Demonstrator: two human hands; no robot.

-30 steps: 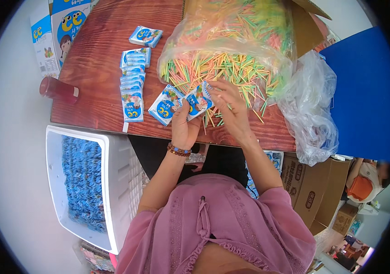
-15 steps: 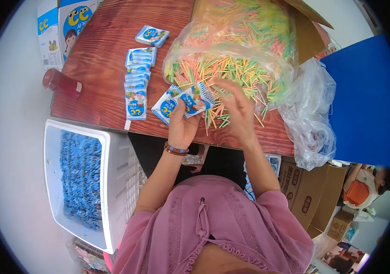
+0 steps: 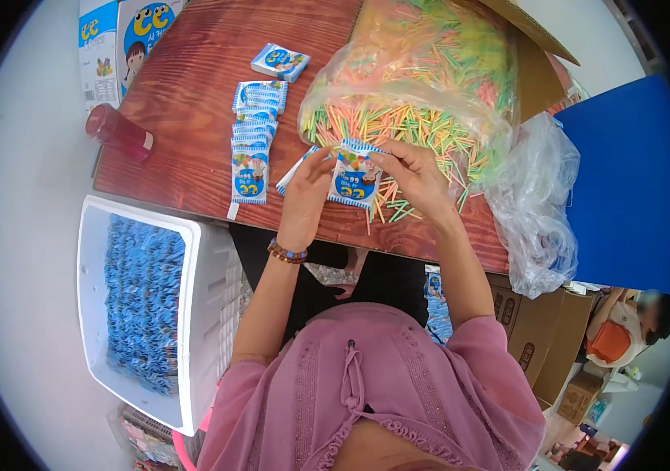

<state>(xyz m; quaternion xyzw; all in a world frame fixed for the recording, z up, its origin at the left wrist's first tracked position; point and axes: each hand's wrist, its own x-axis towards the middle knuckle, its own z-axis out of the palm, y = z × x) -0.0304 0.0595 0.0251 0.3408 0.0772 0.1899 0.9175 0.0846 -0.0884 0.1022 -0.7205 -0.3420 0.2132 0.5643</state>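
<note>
Near the table's front edge, a small blue-and-white packet [image 3: 355,182] hangs upright between my hands. My right hand [image 3: 420,182] pinches it at its upper right corner. My left hand [image 3: 307,195] has its fingers closed at the packet's left side, and part of another packet [image 3: 294,174] shows behind those fingers. Just beyond the hands lie many thin pink, yellow and green sticks [image 3: 398,124], spilling from a large clear plastic bag [image 3: 335,78]. Left of my left hand, a row of overlapping packets [image 3: 250,174] runs away from me, with a small stack of packets [image 3: 280,61] past its far end.
A pink cylindrical container [image 3: 119,133] stands at the table's left edge. Below it, a white crate [image 3: 194,314] holds dense rows of blue packets. Crumpled clear plastic [image 3: 539,212] hangs over the right edge, beside a blue panel [image 3: 626,188]. Cardboard boxes [image 3: 543,330] and another person [image 3: 626,330] are at right.
My right hand has come left and down from above the sticks and taken the front packet's corner. That packet has turned upright. The view has shifted slightly.
</note>
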